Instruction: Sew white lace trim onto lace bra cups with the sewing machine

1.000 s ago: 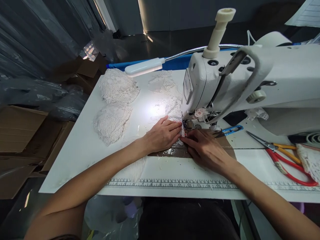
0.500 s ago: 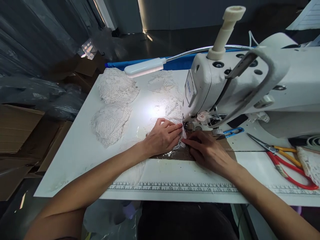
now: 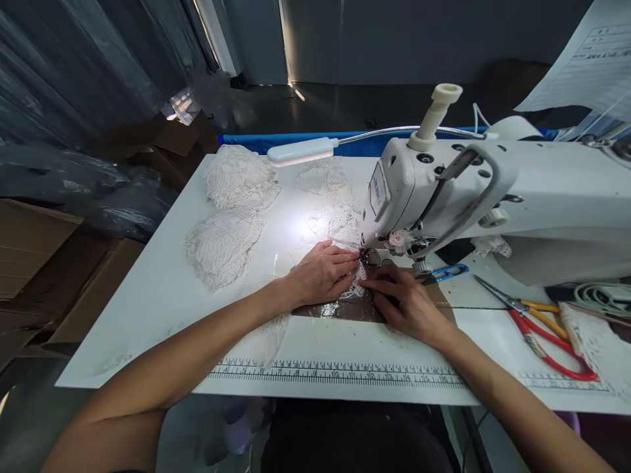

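Observation:
Pressed flat on a piece of white lace (image 3: 348,287), my left hand (image 3: 325,272) lies with its fingers stretched toward the needle area of the white sewing machine (image 3: 394,190). My right hand (image 3: 401,299) is on the other side, its fingers bent and pinching the lace edge just in front of the presser foot (image 3: 365,256). The left hand covers part of the lace, and the needle point is hard to make out. Brown backing (image 3: 362,309) shows beneath both hands on the table.
Two lace piles (image 3: 224,246) lie at the left, with more lace (image 3: 328,190) behind my left hand. A lamp (image 3: 303,151) shines from above. Blue thread snips (image 3: 449,272), red-handled scissors (image 3: 552,345) and orange-handled scissors (image 3: 547,316) lie at the right. A printed ruler (image 3: 335,374) runs along the front edge.
The camera view has shifted, so the machine appears lower and more of the paper at top right shows. Both hands stay at the lace by the presser foot, almost unchanged.

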The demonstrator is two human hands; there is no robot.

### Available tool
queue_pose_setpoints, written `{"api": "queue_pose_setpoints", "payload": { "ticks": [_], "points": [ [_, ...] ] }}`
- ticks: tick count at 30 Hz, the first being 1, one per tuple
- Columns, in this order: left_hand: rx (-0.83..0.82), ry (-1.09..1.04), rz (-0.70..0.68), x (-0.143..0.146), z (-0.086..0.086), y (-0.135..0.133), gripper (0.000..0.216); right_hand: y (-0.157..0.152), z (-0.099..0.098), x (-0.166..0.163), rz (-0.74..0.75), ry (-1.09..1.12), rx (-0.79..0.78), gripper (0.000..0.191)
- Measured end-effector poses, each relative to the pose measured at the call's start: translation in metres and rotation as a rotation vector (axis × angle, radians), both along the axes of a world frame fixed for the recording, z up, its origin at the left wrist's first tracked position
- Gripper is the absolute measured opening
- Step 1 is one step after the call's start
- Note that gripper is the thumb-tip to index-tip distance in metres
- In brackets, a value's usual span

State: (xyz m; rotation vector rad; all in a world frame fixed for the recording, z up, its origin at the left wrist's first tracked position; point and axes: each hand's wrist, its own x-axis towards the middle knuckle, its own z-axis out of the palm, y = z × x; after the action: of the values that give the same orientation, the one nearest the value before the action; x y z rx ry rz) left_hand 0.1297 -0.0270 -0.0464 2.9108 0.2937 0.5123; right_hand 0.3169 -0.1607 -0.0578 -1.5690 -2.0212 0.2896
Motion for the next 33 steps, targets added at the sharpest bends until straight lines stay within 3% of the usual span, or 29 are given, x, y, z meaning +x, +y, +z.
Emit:
{"api": "queue_pose_setpoints", "payload": {
  "ticks": [7,16,28,33],
  "points": [
    [0.047,-0.005,0.044,0.002,0.002,-0.008,0.030,0.001,0.000,0.000,-0.002,0.041,-0.001,0.035],
    [0.071,0.079,0.095,0.004,0.017,-0.012,0.027,0.002,0.006,0.001,0.010,0.146,-0.066,0.039],
    [0.039,0.087,0.127,0.004,0.016,-0.009,0.030,0.003,0.005,-0.002,-0.003,0.136,0.023,0.038],
    [0.051,0.073,0.166,0.008,0.015,-0.007,0.027,0.005,0.007,-0.005,-0.046,-0.001,0.032,0.039]
  ]
}}
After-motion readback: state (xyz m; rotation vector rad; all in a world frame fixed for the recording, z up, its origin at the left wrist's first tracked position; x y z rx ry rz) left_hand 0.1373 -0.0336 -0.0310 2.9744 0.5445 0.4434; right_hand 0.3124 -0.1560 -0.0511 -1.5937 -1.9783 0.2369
